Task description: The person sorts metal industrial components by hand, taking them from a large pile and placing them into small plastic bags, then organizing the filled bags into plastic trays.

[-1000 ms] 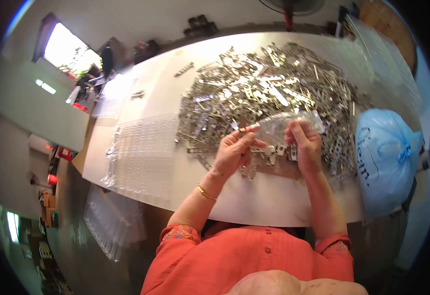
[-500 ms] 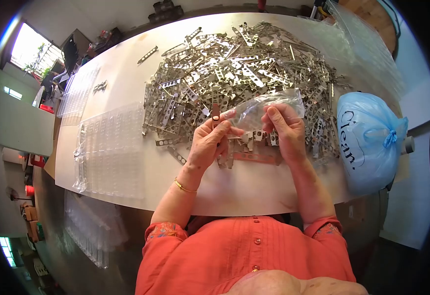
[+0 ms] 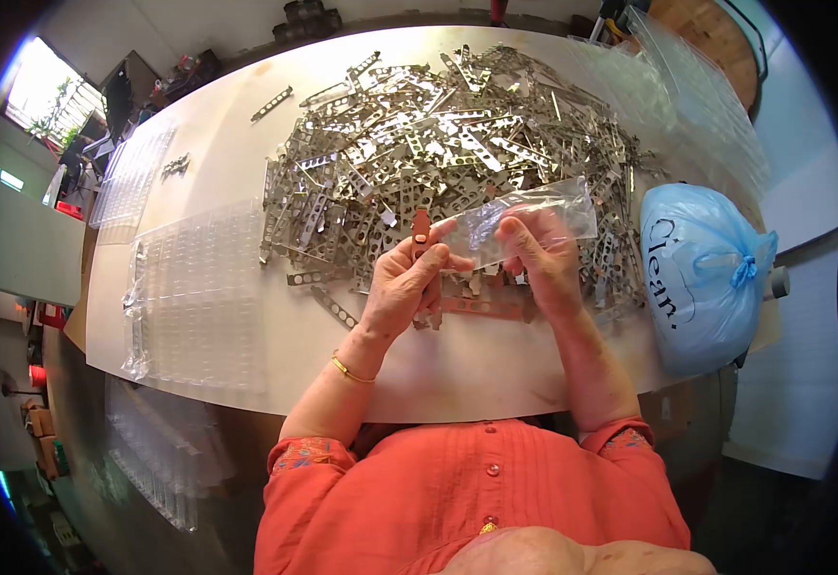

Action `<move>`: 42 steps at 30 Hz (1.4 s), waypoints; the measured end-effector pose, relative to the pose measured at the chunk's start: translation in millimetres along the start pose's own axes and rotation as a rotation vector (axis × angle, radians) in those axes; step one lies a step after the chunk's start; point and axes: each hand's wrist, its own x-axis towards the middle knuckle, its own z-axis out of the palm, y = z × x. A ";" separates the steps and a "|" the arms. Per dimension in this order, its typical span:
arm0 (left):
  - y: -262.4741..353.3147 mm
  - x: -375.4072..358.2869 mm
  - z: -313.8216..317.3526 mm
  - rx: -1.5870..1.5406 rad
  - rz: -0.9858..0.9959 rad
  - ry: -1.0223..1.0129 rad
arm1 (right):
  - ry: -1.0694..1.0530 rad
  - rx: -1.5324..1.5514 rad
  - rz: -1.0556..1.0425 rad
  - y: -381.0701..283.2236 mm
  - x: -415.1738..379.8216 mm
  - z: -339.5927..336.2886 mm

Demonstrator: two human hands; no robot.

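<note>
My left hand (image 3: 402, 289) is closed round a small flat metal strip (image 3: 421, 230), which stands upright between thumb and fingers. To its right, my right hand (image 3: 546, 257) pinches a clear plastic bag (image 3: 534, 213). The bag stretches from the left fingertips across to the right hand. Whether anything is inside it I cannot tell. Behind and below both hands spreads a large heap of perforated metal strips (image 3: 390, 134). A reddish-looking strip (image 3: 481, 308) lies flat between my wrists, near the heap's front edge.
Clear plastic trays (image 3: 198, 307) lie on the white table (image 3: 328, 369) at the left, with more trays (image 3: 136, 182) behind. A few small metal pieces (image 3: 175, 167) sit near those. A tied blue bag (image 3: 702, 278) marked "Clean" stands at the right; plastic sheets (image 3: 697, 96) are at the back right.
The view has shifted slightly, so the table and heap appear further left. My right hand has moved slightly, and the clear bag looks flatter and more stretched out.
</note>
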 end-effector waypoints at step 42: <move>12.1 -11.7 -7.5 -0.102 -0.344 -0.423 | -0.381 -0.003 0.154 -0.5 14.6 -28.0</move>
